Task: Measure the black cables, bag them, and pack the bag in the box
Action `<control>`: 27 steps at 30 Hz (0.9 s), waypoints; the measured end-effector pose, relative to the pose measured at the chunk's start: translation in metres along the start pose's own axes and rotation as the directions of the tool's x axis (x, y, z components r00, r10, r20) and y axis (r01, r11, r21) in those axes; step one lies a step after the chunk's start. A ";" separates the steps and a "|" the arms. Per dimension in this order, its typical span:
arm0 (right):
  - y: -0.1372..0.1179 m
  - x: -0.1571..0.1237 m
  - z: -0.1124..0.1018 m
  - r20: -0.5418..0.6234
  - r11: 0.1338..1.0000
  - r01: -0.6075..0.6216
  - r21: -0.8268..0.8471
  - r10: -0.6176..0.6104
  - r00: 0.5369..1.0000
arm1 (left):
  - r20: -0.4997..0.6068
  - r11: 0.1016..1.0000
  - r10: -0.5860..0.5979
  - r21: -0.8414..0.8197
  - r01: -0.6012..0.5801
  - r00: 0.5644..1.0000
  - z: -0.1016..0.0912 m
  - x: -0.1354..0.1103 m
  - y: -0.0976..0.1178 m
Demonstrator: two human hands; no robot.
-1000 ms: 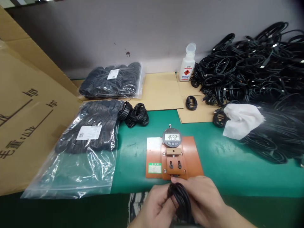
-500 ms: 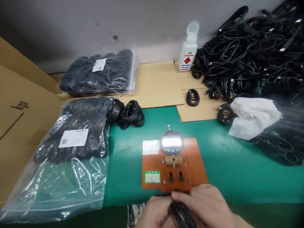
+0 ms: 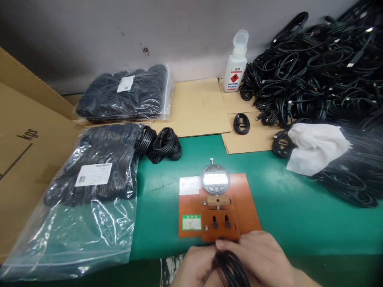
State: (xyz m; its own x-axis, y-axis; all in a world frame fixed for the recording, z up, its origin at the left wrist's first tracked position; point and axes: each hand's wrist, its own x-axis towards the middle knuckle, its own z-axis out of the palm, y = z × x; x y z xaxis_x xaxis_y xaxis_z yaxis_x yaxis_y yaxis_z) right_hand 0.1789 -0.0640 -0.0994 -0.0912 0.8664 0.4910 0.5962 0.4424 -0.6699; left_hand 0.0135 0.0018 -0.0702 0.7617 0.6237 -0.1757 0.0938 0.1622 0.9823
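Observation:
Both of my hands meet at the bottom middle of the head view, around a coiled black cable. My left hand is closed on the coil's left side. From the right, my right hand grips it too, thumb pressed near the front edge of an orange gauge fixture. The cable's end is hidden by my fingers, so I cannot tell whether it touches the fixture. A round digital dial gauge with a lit display is mounted on the fixture, above a brown block and two black screws.
Bagged coiled cables lie at left beside a cardboard box; another full bag is behind. Loose coils sit nearby. An open-capped white bottle, a cable heap and a white cloth are at right.
The view has shifted very slightly. My hands stay on the coiled cable at the fixture's front edge, with no other visible movement.

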 end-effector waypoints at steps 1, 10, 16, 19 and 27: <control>0.000 0.000 0.000 0.004 1.000 -0.009 0.001 0.009 1.000 | 0.002 1.000 0.001 0.005 -0.001 1.000 0.000 0.000 0.000; -0.001 0.001 0.001 -0.017 1.000 -0.012 -0.006 0.012 1.000 | 0.005 1.000 0.002 -0.020 -0.002 1.000 0.000 0.001 0.004; -0.003 0.005 0.000 -0.037 1.000 0.005 -0.009 -0.006 0.999 | 0.031 0.998 -0.044 -0.040 0.045 0.999 -0.001 0.000 0.001; -0.001 0.004 0.000 -0.023 1.000 0.008 -0.010 -0.008 1.000 | 0.027 0.999 -0.032 -0.032 0.033 0.999 -0.001 0.000 0.000; 0.004 -0.003 0.004 -0.041 0.999 0.030 -0.019 -0.031 0.999 | 0.012 0.999 -0.032 -0.037 0.033 0.999 0.000 0.001 0.004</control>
State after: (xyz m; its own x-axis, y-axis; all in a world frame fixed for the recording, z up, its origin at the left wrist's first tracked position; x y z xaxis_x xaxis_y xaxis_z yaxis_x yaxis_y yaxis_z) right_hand 0.1785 -0.0639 -0.1064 -0.0765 0.8422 0.5337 0.6084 0.4635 -0.6442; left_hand 0.0152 0.0031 -0.0664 0.7660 0.6089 -0.2063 0.0948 0.2105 0.9730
